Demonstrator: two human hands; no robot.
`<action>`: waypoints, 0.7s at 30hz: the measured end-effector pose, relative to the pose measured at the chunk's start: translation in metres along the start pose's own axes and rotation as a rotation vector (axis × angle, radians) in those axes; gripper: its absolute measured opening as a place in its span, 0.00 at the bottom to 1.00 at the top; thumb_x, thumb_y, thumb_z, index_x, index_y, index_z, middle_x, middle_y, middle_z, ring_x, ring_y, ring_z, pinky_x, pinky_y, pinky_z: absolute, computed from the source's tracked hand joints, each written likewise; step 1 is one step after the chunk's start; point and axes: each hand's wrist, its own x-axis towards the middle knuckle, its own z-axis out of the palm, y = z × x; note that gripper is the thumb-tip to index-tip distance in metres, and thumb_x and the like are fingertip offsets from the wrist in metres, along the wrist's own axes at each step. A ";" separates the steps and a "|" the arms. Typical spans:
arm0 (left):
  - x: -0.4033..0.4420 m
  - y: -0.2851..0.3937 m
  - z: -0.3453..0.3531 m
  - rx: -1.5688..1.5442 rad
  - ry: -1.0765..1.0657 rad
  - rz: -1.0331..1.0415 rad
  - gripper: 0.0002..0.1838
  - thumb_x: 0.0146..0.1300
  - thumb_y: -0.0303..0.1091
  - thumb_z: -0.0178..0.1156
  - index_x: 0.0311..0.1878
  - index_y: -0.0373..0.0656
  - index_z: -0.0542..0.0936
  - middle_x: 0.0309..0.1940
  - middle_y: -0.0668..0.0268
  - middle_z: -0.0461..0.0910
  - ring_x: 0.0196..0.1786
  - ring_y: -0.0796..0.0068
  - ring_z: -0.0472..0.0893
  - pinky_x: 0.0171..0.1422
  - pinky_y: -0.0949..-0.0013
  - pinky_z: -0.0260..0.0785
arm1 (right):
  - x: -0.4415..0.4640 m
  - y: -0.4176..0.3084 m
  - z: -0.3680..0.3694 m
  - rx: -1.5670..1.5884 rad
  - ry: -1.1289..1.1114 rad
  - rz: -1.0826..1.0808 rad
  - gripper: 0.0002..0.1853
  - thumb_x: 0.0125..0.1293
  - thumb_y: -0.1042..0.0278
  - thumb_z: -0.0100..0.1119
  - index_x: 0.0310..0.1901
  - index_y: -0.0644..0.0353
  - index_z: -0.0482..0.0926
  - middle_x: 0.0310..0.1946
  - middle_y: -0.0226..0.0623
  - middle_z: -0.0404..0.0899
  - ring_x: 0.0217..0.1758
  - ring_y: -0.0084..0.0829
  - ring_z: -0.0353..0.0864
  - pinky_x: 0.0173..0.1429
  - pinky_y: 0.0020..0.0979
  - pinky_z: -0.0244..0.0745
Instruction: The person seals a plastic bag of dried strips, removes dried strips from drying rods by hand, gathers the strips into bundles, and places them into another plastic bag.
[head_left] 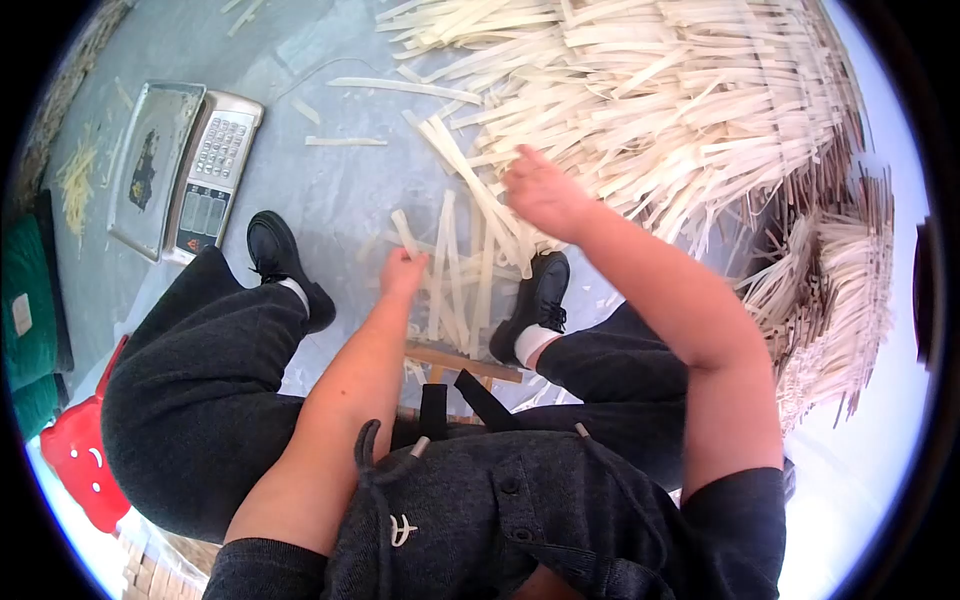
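Pale flat strips [640,110], heaped, some scattered

The grey floor [325,190] carries a broad heap of pale strips [650,110], scattered loose strips [345,142] and a scale [215,150].

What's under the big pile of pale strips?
Grey floor shows along the left edge of the pile; what lies beneath its middle can't be seen, because the pile itself covers it.
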 end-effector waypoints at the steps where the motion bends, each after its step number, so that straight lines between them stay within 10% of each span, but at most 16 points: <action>1: 0.000 0.001 -0.001 -0.009 0.001 0.002 0.21 0.55 0.43 0.68 0.47 0.40 0.80 0.43 0.59 0.84 0.48 0.63 0.82 0.54 0.62 0.72 | 0.016 -0.009 0.008 0.003 0.010 -0.053 0.07 0.54 0.70 0.53 0.25 0.55 0.81 0.39 0.36 0.78 0.55 0.36 0.74 0.79 0.44 0.47; 8: 0.007 -0.010 0.003 -0.103 -0.004 -0.006 0.19 0.55 0.39 0.70 0.48 0.40 0.80 0.39 0.64 0.82 0.42 0.73 0.79 0.50 0.67 0.72 | 0.060 -0.037 0.046 0.193 0.014 0.043 0.19 0.62 0.67 0.54 0.53 0.64 0.79 0.59 0.45 0.74 0.66 0.41 0.69 0.78 0.44 0.51; 10: 0.008 -0.010 0.004 -0.148 -0.034 -0.002 0.19 0.57 0.38 0.69 0.50 0.41 0.79 0.39 0.65 0.82 0.43 0.74 0.79 0.50 0.68 0.71 | 0.070 -0.043 0.061 0.588 0.215 0.720 0.28 0.61 0.57 0.60 0.60 0.63 0.73 0.56 0.45 0.76 0.62 0.41 0.73 0.69 0.44 0.63; 17: -0.001 0.001 0.008 -0.386 -0.231 0.074 0.17 0.59 0.33 0.66 0.52 0.43 0.78 0.38 0.67 0.81 0.42 0.77 0.78 0.48 0.71 0.70 | 0.125 -0.064 0.068 0.776 -0.205 0.903 0.29 0.58 0.53 0.62 0.57 0.63 0.73 0.54 0.49 0.77 0.55 0.49 0.77 0.60 0.44 0.71; 21: 0.009 -0.008 0.013 -0.187 -0.145 0.110 0.19 0.57 0.36 0.66 0.52 0.46 0.79 0.36 0.66 0.83 0.40 0.71 0.81 0.47 0.66 0.73 | 0.138 -0.050 0.078 0.842 0.193 0.801 0.22 0.63 0.56 0.57 0.51 0.65 0.72 0.40 0.48 0.82 0.46 0.44 0.83 0.53 0.43 0.76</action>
